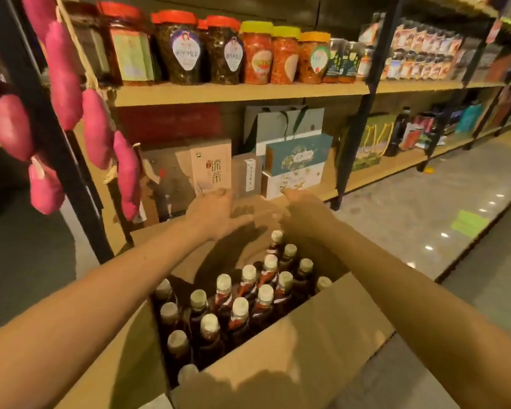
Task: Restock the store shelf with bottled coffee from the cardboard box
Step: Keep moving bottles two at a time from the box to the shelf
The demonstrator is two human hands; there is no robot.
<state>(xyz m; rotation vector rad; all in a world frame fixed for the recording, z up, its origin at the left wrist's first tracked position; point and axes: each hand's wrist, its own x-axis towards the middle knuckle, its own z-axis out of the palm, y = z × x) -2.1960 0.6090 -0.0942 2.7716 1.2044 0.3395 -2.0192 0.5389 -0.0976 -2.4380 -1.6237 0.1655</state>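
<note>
Head view: the left grip [214,212] is lying on the far flap [258,209] of the cardboard box [307,343], thumb spreading across it and fingers curling over its top edge, grasping it. The right grip [306,211] is touching the same flap just beside the left one, too blurred to tell whether it is clenched or released. Coffee bottles [248,302] are standing upright in the box below both grips, nearer the person, while the lower shelf [381,169] and its tea cartons [211,166] are sitting just beyond them.
</note>
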